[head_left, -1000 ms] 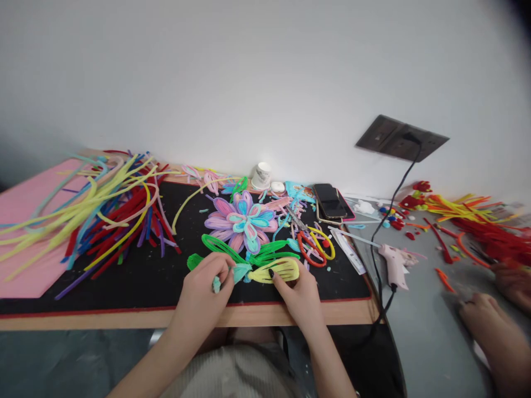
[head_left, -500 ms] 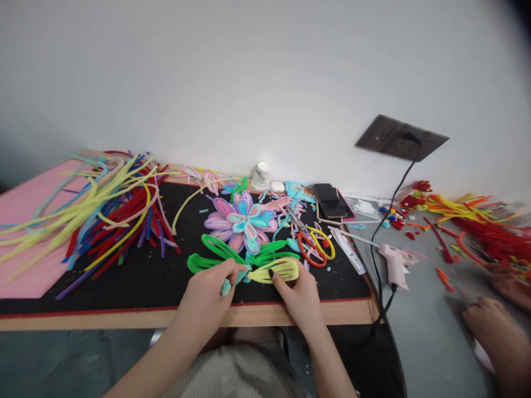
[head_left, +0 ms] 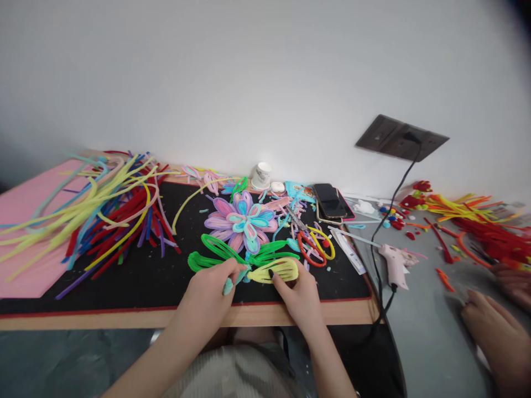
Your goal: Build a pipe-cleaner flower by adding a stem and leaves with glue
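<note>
My left hand (head_left: 213,287) is closed on a teal pipe-cleaner piece (head_left: 227,286), most of it hidden by the fingers; one end sticks out below them. Between the thumb and fingers of my right hand (head_left: 296,290) is a yellow pipe-cleaner petal (head_left: 277,270) made of looped strands. The two pieces meet at a stem just below a large purple, pink and blue pipe-cleaner flower (head_left: 243,221). Green pipe-cleaner leaves (head_left: 222,247) spread to both sides of that stem, above my hands.
Loose pipe cleaners (head_left: 120,210) lie heaped at left, partly on pink sheets (head_left: 37,271). Scissors (head_left: 313,243), a phone (head_left: 331,202), a paper cup (head_left: 261,176) and a corded glue gun (head_left: 394,265) surround the black mat (head_left: 145,282). A co-worker's hands (head_left: 489,326) are at far right.
My left hand has moved slightly right, closer to the stem, and its fingers now cover more of the teal piece. My right hand keeps its hold on the yellow petal.
</note>
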`<state>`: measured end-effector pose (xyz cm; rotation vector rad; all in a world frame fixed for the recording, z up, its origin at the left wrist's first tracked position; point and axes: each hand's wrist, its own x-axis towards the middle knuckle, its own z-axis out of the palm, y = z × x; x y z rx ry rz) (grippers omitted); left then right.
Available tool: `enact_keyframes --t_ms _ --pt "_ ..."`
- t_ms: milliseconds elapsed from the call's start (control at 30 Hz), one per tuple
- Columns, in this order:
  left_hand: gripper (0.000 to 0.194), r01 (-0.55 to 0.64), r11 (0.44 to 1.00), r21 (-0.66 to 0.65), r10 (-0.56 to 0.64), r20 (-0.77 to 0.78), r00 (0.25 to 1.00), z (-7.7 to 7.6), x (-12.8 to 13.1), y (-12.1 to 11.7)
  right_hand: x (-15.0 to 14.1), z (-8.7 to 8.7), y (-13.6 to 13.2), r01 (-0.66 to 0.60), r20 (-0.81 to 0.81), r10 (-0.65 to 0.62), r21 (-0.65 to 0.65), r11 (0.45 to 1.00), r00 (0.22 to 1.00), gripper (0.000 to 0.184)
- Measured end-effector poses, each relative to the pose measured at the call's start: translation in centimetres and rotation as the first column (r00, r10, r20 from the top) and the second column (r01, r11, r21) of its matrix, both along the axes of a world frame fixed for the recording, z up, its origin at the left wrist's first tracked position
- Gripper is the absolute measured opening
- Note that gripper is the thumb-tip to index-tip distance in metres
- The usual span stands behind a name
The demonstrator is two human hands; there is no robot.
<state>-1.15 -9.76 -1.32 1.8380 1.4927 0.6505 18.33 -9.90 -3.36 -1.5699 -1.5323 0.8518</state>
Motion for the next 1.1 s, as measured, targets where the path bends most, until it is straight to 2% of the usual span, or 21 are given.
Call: enact_keyframes --t_ms 300,467,600,800,933,1100 --pt "0.022 0.023 1.000 -0.010 -0.023 -0.007 1.000 0.0 0.1 0.1 -0.2 0.2 -0.1 -0.002 -0.008 0.002 0.003 1.000 1.000 0.013" --pt "0.017 -0.036 0.991 0.127 0.029 0.059 0.998 -0.2 -0.3 -0.1 0.0 0.1 -0.1 0.002 0.009 -0.002 -0.003 1.000 1.000 0.013" --pt "0.008 -0.073 0.981 0.178 0.068 0.033 0.997 0.1 -1.0 -0.4 0.0 0.0 -0.1 0.011 0.010 -0.010 -0.010 1.000 1.000 0.014" --pt "0.027 -0.093 0.991 0.097 0.091 0.028 0.996 -0.3 -3.2 -1.1 -0.1 0.1 -0.1 0.007 -0.023 -0.008 -0.012 1.000 1.000 0.013" --pt "0.026 -0.090 0.992 0.083 0.084 0.078 0.993 -0.7 -4.7 -1.7 0.1 -0.2 -0.2 0.014 -0.072 -0.014 -0.010 1.000 0.997 0.014" --pt "0.029 -0.153 0.986 0.072 0.145 0.099 0.984 -1.0 -5.6 -2.0 0.2 -0.8 -0.2 0.044 -0.164 -0.045 -0.012 0.999 0.985 0.017"
